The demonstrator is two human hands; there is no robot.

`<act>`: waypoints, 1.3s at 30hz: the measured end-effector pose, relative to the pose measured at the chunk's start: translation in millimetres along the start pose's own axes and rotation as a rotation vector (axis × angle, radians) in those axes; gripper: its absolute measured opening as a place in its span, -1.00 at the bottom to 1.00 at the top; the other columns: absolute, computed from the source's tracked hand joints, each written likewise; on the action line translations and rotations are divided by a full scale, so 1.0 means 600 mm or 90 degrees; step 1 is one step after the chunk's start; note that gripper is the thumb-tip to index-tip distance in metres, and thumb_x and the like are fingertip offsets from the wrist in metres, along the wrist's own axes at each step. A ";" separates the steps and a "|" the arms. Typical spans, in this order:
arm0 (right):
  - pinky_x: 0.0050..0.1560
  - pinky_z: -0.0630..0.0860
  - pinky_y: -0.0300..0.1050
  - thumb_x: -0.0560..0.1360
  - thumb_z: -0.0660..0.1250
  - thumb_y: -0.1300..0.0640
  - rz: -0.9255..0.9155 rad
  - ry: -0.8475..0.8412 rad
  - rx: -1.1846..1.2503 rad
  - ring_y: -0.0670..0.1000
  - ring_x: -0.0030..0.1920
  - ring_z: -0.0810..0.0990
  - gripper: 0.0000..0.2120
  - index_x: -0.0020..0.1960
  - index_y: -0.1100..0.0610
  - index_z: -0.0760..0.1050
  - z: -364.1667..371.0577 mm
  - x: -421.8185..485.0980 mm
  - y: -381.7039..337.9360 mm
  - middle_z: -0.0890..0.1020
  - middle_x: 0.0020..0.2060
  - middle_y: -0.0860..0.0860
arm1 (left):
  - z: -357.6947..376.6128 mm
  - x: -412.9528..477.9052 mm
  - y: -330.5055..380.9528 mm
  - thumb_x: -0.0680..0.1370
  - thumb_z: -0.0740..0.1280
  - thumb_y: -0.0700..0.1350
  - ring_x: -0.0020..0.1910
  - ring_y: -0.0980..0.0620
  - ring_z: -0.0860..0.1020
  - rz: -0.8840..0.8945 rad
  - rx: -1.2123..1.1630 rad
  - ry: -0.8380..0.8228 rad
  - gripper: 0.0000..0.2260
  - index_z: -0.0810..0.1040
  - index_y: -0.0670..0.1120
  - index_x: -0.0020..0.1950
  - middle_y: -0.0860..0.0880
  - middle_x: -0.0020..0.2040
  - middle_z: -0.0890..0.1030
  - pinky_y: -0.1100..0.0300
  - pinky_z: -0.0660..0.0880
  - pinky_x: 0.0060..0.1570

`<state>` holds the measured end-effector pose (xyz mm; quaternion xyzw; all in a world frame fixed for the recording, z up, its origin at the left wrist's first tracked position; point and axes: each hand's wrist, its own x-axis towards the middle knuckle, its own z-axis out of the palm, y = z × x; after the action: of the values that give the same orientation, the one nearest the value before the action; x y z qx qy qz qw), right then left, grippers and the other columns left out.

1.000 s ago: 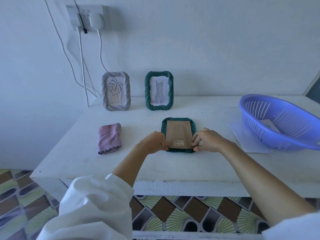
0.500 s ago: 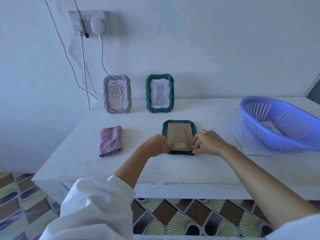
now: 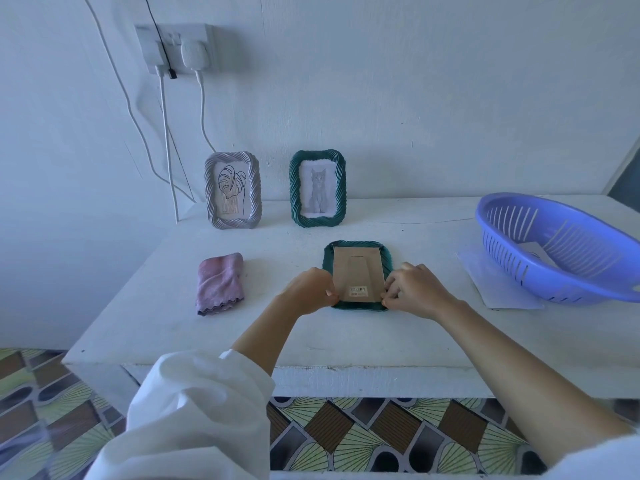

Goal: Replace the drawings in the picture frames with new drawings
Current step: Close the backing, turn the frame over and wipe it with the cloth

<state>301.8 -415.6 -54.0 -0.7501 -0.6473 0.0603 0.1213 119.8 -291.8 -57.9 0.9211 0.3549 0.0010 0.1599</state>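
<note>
- The left hand [image 3: 309, 290] and right hand [image 3: 412, 290] still pinch the near corners of the face-down green frame [image 3: 356, 244], fingertips curled tight on its lower edge; against the earlier frames the hands have hardly shifted, only the view has tipped slightly.
- That frame lies flat on the white table [image 3: 311, 337] between the hands, its brown cardboard backing [image 3: 356, 271] up, with a folded stand and a small barcode sticker [image 3: 358, 290].
- A folded pink cloth [image 3: 219, 283] with a scalloped hem lies to the left, well apart.
- To the right, a purple slotted plastic basket [image 3: 568, 251] rests on a white sheet [image 3: 498, 289] and holds a piece of paper [image 3: 536, 252].
- Farther back, upright at the wall: a grey rope-textured frame [image 3: 232, 190] with a leaf drawing, beside a green rope-textured frame [image 3: 317, 188] with a cat drawing.
</note>
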 end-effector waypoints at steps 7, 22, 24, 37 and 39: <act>-0.05 0.33 -0.19 0.37 0.37 0.20 0.045 0.020 0.030 0.00 0.00 0.49 -0.88 -0.27 0.21 0.64 -0.002 0.006 -0.013 0.64 -0.23 -0.05 | -0.012 -0.001 0.011 0.48 0.36 -0.13 -0.05 -0.09 0.59 -0.010 -0.017 0.009 -0.78 0.65 -0.17 0.07 -0.11 0.03 0.65 0.22 0.42 -0.19; -0.25 0.38 -0.26 0.37 0.40 0.17 0.158 -0.109 0.114 -0.08 -0.19 0.54 -0.96 -0.24 0.06 0.60 -0.022 0.036 -0.017 0.59 -0.22 -0.10 | -0.031 0.030 0.010 0.50 0.32 -0.02 -0.16 -0.05 0.51 -0.010 0.020 -0.037 -0.79 0.63 -0.09 0.03 -0.08 -0.08 0.62 0.15 0.46 -0.16; -0.31 0.35 -0.29 0.39 0.41 0.18 0.165 -0.092 0.206 -0.15 -0.28 0.48 -0.91 -0.28 0.05 0.58 -0.031 0.043 -0.010 0.58 -0.27 -0.09 | -0.036 0.042 -0.001 0.51 0.27 -0.03 -0.24 -0.07 0.49 -0.025 -0.049 0.003 -0.81 0.58 -0.08 -0.22 -0.09 -0.25 0.55 0.18 0.40 -0.26; 0.11 0.40 -0.13 0.51 0.31 0.18 0.212 0.056 0.207 0.11 0.17 0.50 -0.73 0.20 0.20 0.53 -0.008 0.182 0.044 0.53 0.16 0.16 | -0.037 0.156 -0.046 0.55 0.32 -0.10 0.21 -0.07 0.49 -0.099 -0.281 0.125 -0.72 0.57 -0.11 0.24 -0.13 0.25 0.55 0.17 0.39 0.12; 0.05 0.41 -0.14 0.49 0.34 0.19 0.219 0.045 0.204 0.08 0.05 0.52 -0.74 0.16 0.23 0.55 -0.006 0.195 0.054 0.56 0.08 0.17 | -0.034 0.172 -0.050 0.54 0.33 -0.09 0.19 -0.07 0.50 -0.103 -0.286 0.115 -0.72 0.57 -0.10 0.24 -0.12 0.24 0.56 0.18 0.40 0.11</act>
<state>351.8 -304.8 -51.4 -0.8222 -0.4876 0.1558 0.2489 175.2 -197.4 -59.1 0.8272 0.4312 0.1495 0.3277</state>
